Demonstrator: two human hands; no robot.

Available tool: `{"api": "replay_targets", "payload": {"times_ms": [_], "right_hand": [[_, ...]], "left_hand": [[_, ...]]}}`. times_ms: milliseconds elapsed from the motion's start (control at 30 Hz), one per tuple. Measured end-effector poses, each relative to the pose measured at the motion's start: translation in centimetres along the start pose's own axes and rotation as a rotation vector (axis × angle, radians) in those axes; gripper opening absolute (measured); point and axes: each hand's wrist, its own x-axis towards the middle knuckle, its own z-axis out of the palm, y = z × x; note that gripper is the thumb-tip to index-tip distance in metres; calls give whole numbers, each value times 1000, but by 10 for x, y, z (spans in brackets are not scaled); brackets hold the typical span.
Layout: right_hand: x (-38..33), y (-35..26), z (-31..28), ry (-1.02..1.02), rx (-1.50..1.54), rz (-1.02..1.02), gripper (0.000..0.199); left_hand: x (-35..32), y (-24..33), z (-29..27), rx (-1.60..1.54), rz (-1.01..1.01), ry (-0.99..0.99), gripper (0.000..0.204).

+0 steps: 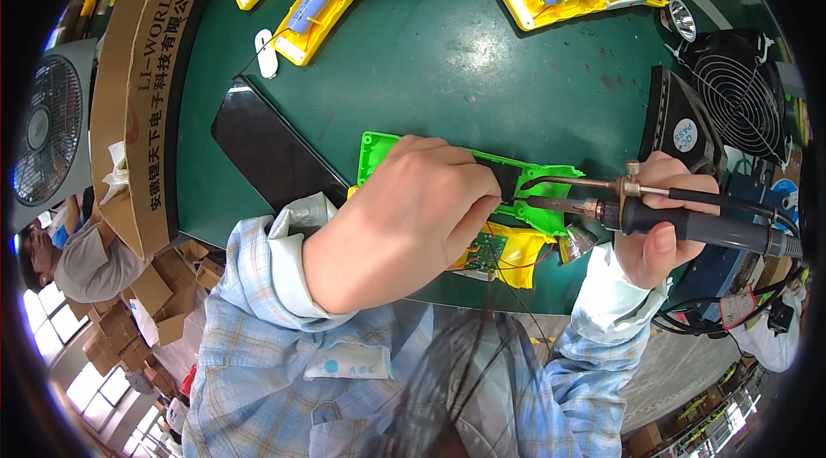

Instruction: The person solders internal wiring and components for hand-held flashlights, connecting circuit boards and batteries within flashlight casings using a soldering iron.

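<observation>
My right hand (667, 225) is closed around the dark handle of a soldering iron (688, 229), which has a thin metal guide tube clamped above its barrel. Its tip points left into a bright green plastic housing half (375, 148). Over the middle of that housing lies my left hand (413, 217), fingers curled and pressed together; what they pinch is hidden. A dark part (506, 176) shows inside the green housing just beyond them. Below it, partly covered, is a yellow housing half (520, 264) with a green circuit board (483, 253) and a shiny reflector (577, 244).
Several yellow flashlight housings (516, 10) with blue cells lie along the far edge. A black phone-like slab (271, 148) and a small white part (266, 53) are at left. Beyond stands a cardboard box (142, 105); a round-grilled black fan (736, 96) is at right.
</observation>
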Motion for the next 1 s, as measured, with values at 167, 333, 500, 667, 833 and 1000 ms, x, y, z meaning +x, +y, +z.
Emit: {"api": "replay_targets", "payload": {"times_ms": [167,333,500,667,833,1000], "right_hand": [[0,2,-1,14,27,1,35],[0,1,-2,20,48,4,34],[4,0,-6,59,23,-37,30],[6,-4,-5,33,20,-11,25],[4,-2,-8,42,-10,12,24],[3,-1,-10,40,-1,17,24]], "left_hand": [[0,-2,-2,7,11,-19,8],[0,-2,-4,-36,-8,-11,8],[2,9,-16,11,199,181,8],[-19,35,28,46,561,137,13],[-29,21,36,114,632,221,16],[-48,18,20,23,214,397,19]]}}
